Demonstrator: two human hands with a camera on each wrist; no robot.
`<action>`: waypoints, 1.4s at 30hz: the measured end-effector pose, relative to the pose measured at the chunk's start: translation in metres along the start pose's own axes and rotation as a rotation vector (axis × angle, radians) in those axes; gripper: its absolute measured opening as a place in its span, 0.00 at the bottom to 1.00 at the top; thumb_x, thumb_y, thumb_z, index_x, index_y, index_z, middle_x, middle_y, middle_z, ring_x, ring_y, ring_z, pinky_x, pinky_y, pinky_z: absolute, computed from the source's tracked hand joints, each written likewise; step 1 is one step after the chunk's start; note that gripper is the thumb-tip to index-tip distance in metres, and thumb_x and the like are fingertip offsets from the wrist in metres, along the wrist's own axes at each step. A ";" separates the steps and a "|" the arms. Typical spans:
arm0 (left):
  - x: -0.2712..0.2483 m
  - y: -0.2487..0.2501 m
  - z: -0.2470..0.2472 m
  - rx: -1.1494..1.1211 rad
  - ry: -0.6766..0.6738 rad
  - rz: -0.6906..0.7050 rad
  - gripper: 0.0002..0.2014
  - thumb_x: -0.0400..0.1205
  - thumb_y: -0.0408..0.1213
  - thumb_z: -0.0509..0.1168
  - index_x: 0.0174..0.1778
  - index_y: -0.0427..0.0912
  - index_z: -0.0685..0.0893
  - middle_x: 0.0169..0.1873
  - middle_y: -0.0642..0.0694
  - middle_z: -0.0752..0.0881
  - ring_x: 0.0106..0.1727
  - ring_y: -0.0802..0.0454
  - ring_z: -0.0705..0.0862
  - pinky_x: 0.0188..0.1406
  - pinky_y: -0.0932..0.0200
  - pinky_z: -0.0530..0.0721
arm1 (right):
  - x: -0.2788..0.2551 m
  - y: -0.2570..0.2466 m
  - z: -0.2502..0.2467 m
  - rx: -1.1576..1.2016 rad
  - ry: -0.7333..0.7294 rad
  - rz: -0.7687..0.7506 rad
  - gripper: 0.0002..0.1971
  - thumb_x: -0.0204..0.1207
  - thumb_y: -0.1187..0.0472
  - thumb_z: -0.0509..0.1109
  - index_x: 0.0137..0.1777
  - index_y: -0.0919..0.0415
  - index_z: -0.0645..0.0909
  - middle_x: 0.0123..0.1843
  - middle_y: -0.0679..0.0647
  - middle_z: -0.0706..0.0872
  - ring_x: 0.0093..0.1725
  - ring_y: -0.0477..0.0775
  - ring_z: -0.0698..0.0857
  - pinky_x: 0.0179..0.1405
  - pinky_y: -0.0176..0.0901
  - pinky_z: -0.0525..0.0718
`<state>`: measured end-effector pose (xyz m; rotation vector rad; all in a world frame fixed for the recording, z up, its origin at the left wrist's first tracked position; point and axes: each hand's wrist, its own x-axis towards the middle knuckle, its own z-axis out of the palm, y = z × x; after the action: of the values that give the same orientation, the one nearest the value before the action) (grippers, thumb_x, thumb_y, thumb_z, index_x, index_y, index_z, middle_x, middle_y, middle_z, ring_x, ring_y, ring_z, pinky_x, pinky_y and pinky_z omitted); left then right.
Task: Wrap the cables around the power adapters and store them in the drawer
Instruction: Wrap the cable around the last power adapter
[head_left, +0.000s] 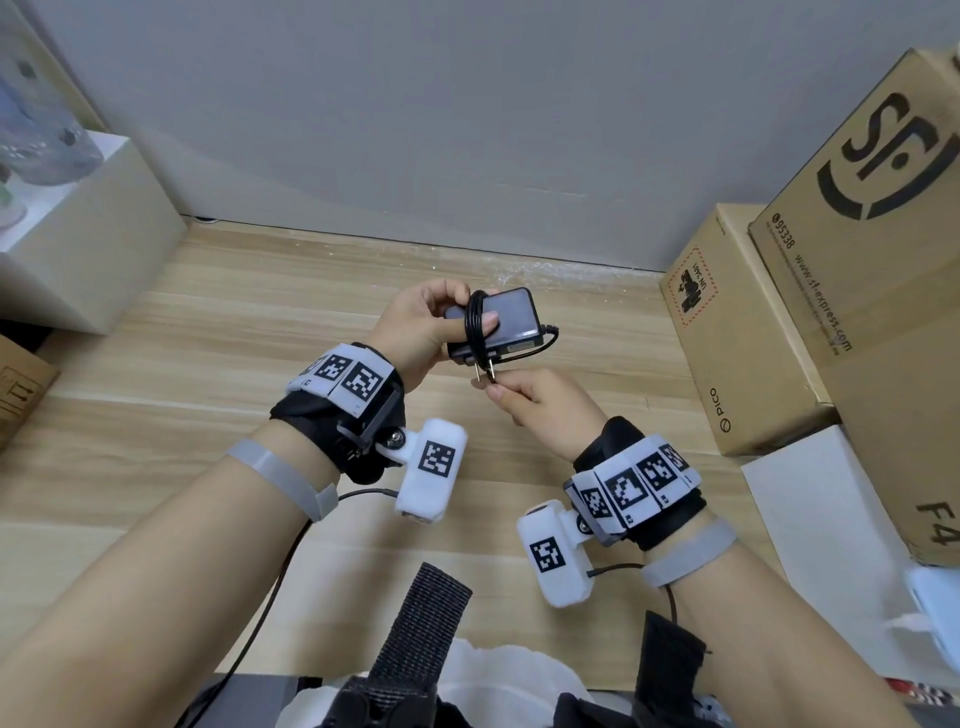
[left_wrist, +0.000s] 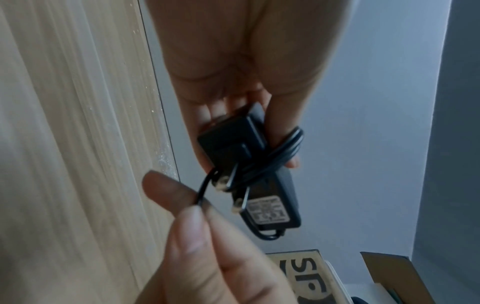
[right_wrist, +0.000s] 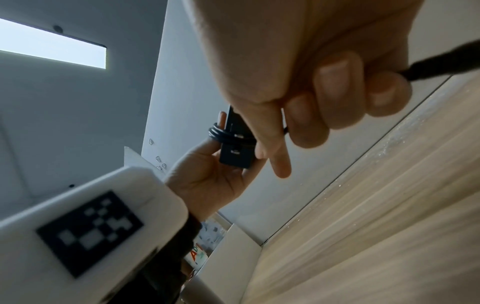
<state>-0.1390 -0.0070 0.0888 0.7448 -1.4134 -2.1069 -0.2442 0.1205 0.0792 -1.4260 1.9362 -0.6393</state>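
Observation:
A black power adapter (head_left: 511, 322) is held above the wooden desk (head_left: 234, 332) by my left hand (head_left: 452, 301), thumb on its top face. Its black cable (head_left: 474, 332) is wound in a few turns around the body and over the thumb. Two metal prongs stick out toward my right hand (head_left: 506, 392), which pinches the free cable end just below them. The left wrist view shows the adapter (left_wrist: 272, 197), its label, the coils (left_wrist: 283, 154) and my right hand (left_wrist: 192, 216) pinching the cable. In the right wrist view the adapter (right_wrist: 235, 156) sits in my left hand (right_wrist: 207, 181). No drawer is visible.
Two cardboard boxes (head_left: 737, 332) (head_left: 872, 234) stand at the right, with a white box (head_left: 821, 545) in front of them. A white box (head_left: 88, 234) sits at the left by the wall. Another carton corner (head_left: 21, 389) shows at the left edge.

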 end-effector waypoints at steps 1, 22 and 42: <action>0.000 -0.001 0.000 0.002 0.008 0.009 0.15 0.67 0.22 0.71 0.31 0.43 0.73 0.29 0.49 0.83 0.26 0.55 0.82 0.20 0.62 0.81 | 0.000 0.000 0.001 0.006 0.005 -0.008 0.17 0.82 0.54 0.59 0.42 0.64 0.84 0.45 0.68 0.87 0.32 0.52 0.73 0.37 0.48 0.73; -0.013 -0.006 0.009 0.144 0.016 -0.054 0.13 0.76 0.31 0.70 0.54 0.47 0.78 0.38 0.43 0.85 0.32 0.52 0.87 0.36 0.51 0.89 | -0.004 -0.019 -0.030 0.173 0.411 -0.083 0.07 0.68 0.58 0.76 0.32 0.54 0.83 0.24 0.45 0.78 0.26 0.41 0.74 0.31 0.36 0.73; -0.013 -0.006 0.005 -0.010 -0.018 -0.188 0.26 0.79 0.18 0.58 0.73 0.38 0.70 0.51 0.42 0.80 0.45 0.44 0.83 0.42 0.50 0.89 | -0.004 -0.020 -0.041 0.709 0.347 -0.058 0.08 0.73 0.72 0.68 0.42 0.58 0.80 0.30 0.50 0.88 0.25 0.42 0.83 0.22 0.32 0.74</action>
<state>-0.1338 0.0069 0.0869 0.8875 -1.3892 -2.2649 -0.2603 0.1185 0.1219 -0.9562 1.6426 -1.5000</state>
